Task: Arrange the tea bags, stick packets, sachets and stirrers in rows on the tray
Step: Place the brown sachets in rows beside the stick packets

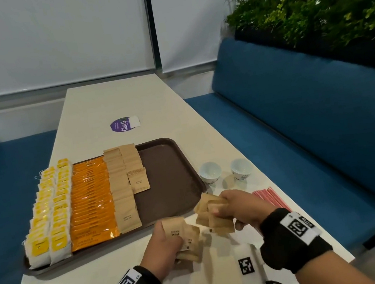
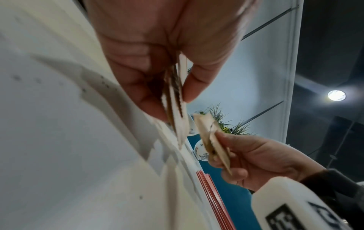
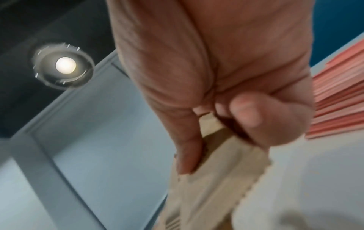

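Note:
A brown tray [image 1: 168, 168] holds rows of yellow tea bags [image 1: 47, 214], orange stick packets [image 1: 91, 203] and brown sugar sachets [image 1: 123, 187]. A short second sachet row [image 1: 136, 170] lies beside them. My left hand [image 1: 164, 243] grips a bunch of brown sachets [image 1: 183, 236] above the table, in front of the tray. My right hand [image 1: 241, 209] holds another bunch of sachets [image 1: 212, 213] just right of it. Between thumb and fingers the left wrist view shows the left bunch [image 2: 177, 109] edge-on. The right bunch [image 3: 212, 179] shows in the right wrist view. Pink stirrers [image 1: 274, 199] lie on the table behind my right hand.
Two small white cups [image 1: 210, 172] [image 1: 241, 169] stand on the table right of the tray. A purple round sticker [image 1: 120, 125] lies farther back. A blue bench [image 1: 300, 126] runs along the table's right side, with plants [image 1: 318, 3] behind it.

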